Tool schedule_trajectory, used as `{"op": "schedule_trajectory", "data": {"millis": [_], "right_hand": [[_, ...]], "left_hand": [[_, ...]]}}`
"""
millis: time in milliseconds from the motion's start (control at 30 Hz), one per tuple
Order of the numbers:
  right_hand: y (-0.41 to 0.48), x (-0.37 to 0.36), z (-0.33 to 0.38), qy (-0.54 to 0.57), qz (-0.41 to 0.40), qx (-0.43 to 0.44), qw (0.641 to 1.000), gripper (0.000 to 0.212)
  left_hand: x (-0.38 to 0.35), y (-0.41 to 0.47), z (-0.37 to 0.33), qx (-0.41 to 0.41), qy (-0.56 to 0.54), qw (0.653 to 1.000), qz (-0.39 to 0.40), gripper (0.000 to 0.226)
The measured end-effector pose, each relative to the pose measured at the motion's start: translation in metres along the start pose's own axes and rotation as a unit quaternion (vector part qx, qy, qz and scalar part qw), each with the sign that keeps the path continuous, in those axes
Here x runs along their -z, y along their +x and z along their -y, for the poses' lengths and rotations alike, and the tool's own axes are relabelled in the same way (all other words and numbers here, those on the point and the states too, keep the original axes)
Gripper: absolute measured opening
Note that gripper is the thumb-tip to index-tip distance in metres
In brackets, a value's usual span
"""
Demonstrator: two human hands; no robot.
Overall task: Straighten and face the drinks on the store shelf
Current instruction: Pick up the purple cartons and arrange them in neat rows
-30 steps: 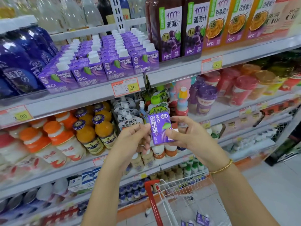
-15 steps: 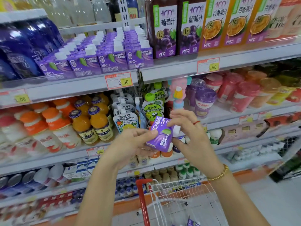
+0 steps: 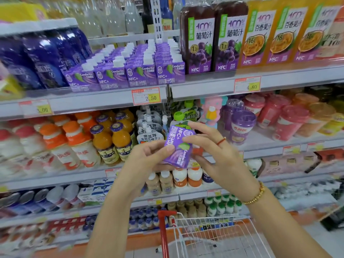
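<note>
Views: one, head-worn, wide-angle.
Position: standing height, close before the store shelves.
Facing: forward and somewhat down, nearly square to the shelf fronts.
Nearness: left hand and right hand mid-frame, nearest; trolley at the near bottom edge; shelves just beyond.
Distortion: shelf lines bow; left edge blurs.
</note>
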State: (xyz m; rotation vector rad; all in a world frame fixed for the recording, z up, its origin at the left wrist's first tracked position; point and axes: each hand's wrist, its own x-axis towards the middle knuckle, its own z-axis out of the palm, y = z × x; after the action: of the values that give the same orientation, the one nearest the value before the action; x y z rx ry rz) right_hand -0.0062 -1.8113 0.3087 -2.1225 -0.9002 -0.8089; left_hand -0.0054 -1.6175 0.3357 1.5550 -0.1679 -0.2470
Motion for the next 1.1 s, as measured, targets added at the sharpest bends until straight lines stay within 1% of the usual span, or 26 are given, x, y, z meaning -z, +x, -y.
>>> {"op": "schedule_trajectory", "data": {"millis": [67, 167, 267, 333, 367, 400, 467, 500, 533, 633, 733, 833, 900, 1100], "right_hand": [[0.013, -0.003, 0.001, -0.010, -0.019, 0.039, 0.999, 0.037], [0.037, -0.007, 0.002, -0.026, -0.037, 0.085, 0.995, 0.032], [0.071, -0.011, 0.004, -0.035, -0.051, 0.110, 0.992, 0.028], [0.097, -0.013, 0.005, -0.034, -0.065, 0.089, 0.993, 0.032], [0.111, -0.014, 0.006, -0.031, -0.076, 0.074, 0.994, 0.034], [0.126, -0.015, 0.006, -0.028, -0.090, 0.058, 0.994, 0.034], [0.157, -0.016, 0.006, -0.023, -0.117, 0.019, 0.993, 0.036], [0.173, -0.017, 0.006, -0.022, -0.123, 0.001, 0.992, 0.036], [0.190, -0.018, 0.004, -0.026, -0.121, -0.015, 0.992, 0.036], [0.240, -0.025, -0.006, -0.062, -0.083, -0.049, 0.993, 0.034], [0.280, -0.036, -0.017, -0.076, -0.024, -0.080, 0.994, 0.036], [0.308, -0.047, -0.024, -0.089, 0.044, -0.105, 0.989, 0.036], [0.319, -0.053, -0.029, -0.094, 0.087, -0.120, 0.984, 0.035], [0.334, -0.056, -0.036, -0.076, 0.174, -0.137, 0.972, 0.037]], "left_hand": [[0.008, 0.000, -0.013, 0.006, -0.004, 1.000, -0.002, 0.032], [0.023, 0.002, -0.033, 0.012, -0.007, 1.000, -0.025, 0.033], [0.038, 0.010, -0.053, -0.011, 0.001, 0.997, -0.083, 0.039], [0.052, 0.017, -0.067, -0.061, 0.018, 0.987, -0.146, 0.041], [0.061, 0.020, -0.073, -0.104, 0.050, 0.976, -0.183, 0.038], [0.071, 0.024, -0.079, -0.154, 0.110, 0.956, -0.224, 0.034], [0.093, 0.032, -0.088, -0.244, 0.252, 0.889, -0.295, 0.021], [0.102, 0.038, -0.092, -0.262, 0.312, 0.858, -0.314, 0.018], [0.111, 0.046, -0.094, -0.263, 0.361, 0.834, -0.323, 0.025], [0.134, 0.073, -0.094, -0.248, 0.449, 0.802, -0.306, 0.048], [0.146, 0.091, -0.088, -0.252, 0.495, 0.785, -0.276, 0.060], [0.150, 0.098, -0.083, -0.273, 0.509, 0.763, -0.289, 0.061], [0.151, 0.098, -0.082, -0.284, 0.513, 0.755, -0.294, 0.060], [0.149, 0.099, -0.082, -0.286, 0.512, 0.752, -0.300, 0.057]]}}
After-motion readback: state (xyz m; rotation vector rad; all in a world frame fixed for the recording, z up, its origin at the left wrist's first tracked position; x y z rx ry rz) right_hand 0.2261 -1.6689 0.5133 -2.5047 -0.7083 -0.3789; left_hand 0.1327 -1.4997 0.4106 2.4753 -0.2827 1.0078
